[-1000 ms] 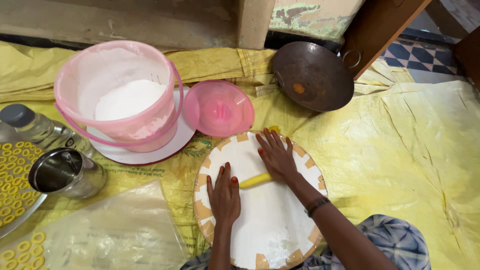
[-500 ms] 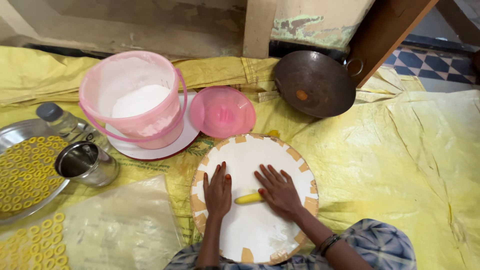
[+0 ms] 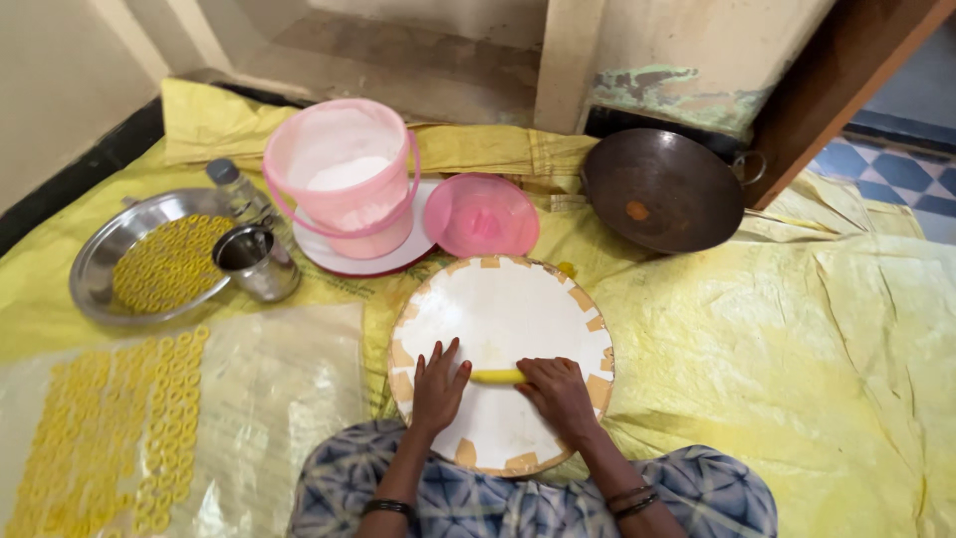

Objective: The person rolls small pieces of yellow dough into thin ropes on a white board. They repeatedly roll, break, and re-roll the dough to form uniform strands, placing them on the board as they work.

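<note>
A short yellow dough strip [image 3: 497,377] is seen lying on the round white board [image 3: 498,309], near its lower middle. The left hand [image 3: 438,385] is laid flat on the board just left of the strip, fingers spread apart. The right hand [image 3: 558,394] is pressed palm-down over the strip's right end, fingers together and extended. A pink bucket [image 3: 344,179], pink lid [image 3: 480,215], dark wok [image 3: 662,189], steel cup [image 3: 254,261] and steel plate of yellow rings [image 3: 149,261] are noted beyond.

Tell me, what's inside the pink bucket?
The translucent pink plastic bucket holds white powder, maybe flour, heaped low inside. Its lid, the round pink plastic lid, lies beside it. What lies beneath the powder is covered, and the white plate under the bucket is mostly hidden.
</note>
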